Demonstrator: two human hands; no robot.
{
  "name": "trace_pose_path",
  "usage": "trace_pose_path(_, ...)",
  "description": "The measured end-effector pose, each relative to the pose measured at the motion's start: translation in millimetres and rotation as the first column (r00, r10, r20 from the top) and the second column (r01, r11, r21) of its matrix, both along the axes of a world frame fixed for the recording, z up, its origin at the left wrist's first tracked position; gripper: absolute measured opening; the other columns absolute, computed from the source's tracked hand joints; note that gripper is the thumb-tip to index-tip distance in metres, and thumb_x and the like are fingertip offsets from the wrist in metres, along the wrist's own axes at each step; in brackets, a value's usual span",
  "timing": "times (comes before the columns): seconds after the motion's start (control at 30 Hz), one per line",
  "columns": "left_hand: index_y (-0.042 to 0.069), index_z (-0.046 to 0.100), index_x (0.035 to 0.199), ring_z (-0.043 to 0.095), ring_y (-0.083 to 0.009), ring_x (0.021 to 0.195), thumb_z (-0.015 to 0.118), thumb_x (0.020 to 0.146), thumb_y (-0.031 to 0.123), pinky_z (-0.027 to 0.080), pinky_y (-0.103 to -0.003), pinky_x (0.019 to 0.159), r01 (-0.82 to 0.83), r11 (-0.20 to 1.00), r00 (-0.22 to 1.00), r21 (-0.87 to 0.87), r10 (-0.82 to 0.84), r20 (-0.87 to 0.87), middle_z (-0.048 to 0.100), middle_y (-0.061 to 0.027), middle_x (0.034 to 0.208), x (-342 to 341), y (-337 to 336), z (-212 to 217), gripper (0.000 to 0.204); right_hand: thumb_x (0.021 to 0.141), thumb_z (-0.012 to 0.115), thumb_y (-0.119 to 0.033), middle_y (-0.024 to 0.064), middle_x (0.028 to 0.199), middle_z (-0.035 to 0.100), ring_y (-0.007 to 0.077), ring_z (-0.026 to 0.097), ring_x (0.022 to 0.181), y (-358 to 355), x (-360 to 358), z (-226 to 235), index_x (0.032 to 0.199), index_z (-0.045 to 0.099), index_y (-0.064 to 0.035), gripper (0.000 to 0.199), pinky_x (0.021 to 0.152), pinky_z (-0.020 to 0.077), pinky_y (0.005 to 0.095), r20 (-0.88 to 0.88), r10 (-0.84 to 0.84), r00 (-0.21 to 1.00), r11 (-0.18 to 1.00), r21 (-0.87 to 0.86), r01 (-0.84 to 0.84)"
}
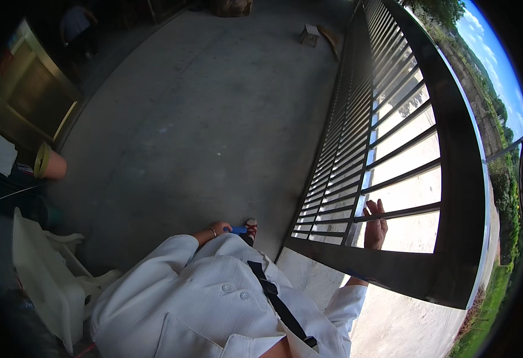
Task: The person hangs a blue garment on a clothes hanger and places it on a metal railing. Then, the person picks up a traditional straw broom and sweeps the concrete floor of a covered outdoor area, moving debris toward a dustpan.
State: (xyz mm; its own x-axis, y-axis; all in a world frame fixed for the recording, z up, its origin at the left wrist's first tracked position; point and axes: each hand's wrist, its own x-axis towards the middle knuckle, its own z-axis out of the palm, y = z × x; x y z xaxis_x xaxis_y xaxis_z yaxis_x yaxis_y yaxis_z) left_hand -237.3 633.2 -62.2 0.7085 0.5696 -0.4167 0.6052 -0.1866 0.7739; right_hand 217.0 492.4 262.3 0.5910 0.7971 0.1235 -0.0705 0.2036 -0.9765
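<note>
My left hand [220,228] is in front of my waist, closed around a short blue object [236,230] whose kind I cannot make out. A bracelet circles that wrist. On my right stands a dark metal barred gate [452,244]. My right hand [376,232] shows through its lower bars, palm partly in view. Its fingers point up, loosely bent and apart, and one bar crosses in front of them. Whether they touch the bar I cannot tell. The gate's bottom frame hides part of the right wrist.
A cream plastic chair [46,280] stands close on my left. Beyond it are an orange bucket [51,163] and a brassy metal panel [34,89]. A small stool [310,33] stands far ahead on the grey floor [202,119]. One person [77,27] is at the far left.
</note>
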Motion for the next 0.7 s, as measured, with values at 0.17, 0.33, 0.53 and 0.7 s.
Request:
trace_pose_path(0.17, 0.014, 0.065, 0.086, 0.06, -0.0267, 0.086, 0.059, 0.068, 0.021, 0.047, -0.036, 0.079, 0.013, 0.998, 0.997, 0.054, -0.009, -0.081, 0.063, -0.0116, 0.092, 47.5, 34.8, 20.7, 0.02, 0.088, 0.047, -0.035, 0.0126, 0.116, 0.051, 0.0214, 0.049, 0.107, -122.3, 52.6, -142.0, 0.122, 0.044, -0.0019, 0.047, 0.09, 0.0403, 0.0378, -0.2, -0.649, 0.734, 0.739, 0.064, 0.67)
trace_pose_path(0.33, 0.014, 0.066, 0.084, 0.06, -0.0245, 0.085, 0.062, 0.064, 0.019, 0.047, -0.035, 0.077, 0.009, 1.0, 0.994, 0.019, -0.007, -0.105, 0.064, -0.0099, 0.089, 19.4, 57.0, -40.2, 0.021, 0.085, 0.052, -0.034, 0.0129, 0.1, 0.058, 0.0264, 0.058, 0.088, -138.0, -60.7, -322.2, 0.109, 0.053, -0.0033, 0.039, 0.079, 0.0477, 0.0385, -0.535, -0.666, 0.52, 0.746, -0.469, 0.472)
trace_pose_path(0.53, 0.01, 0.066, 0.083, 0.06, -0.0249, 0.085, 0.059, 0.065, 0.013, 0.047, -0.033, 0.078, -0.088, 0.996, 0.985, -0.034, 0.082, -0.151, 0.064, -0.0121, 0.088, 38.6, 98.2, -36.2, 0.019, 0.073, 0.059, -0.019, 0.019, 0.088, 0.063, 0.0265, 0.061, 0.084, -32.8, -170.2, -244.5, 0.091, 0.064, 0.0002, 0.026, 0.073, 0.0478, 0.033, -0.076, -0.227, 0.971, 0.403, -0.915, 0.022)
trace_pose_path(0.7, 0.012, 0.065, 0.087, 0.06, -0.0265, 0.088, 0.057, 0.067, 0.013, 0.047, -0.034, 0.079, -0.096, 0.995, 0.965, 0.0, 0.093, -0.246, 0.064, -0.0132, 0.091, 39.0, 128.9, -9.2, 0.022, 0.073, 0.049, -0.001, 0.0194, 0.093, 0.056, 0.0376, 0.052, 0.089, 55.4, -82.0, -193.2, 0.098, 0.056, -0.0012, 0.026, 0.076, 0.0422, 0.0421, 0.771, 0.16, 0.617, 0.615, -0.567, 0.548)
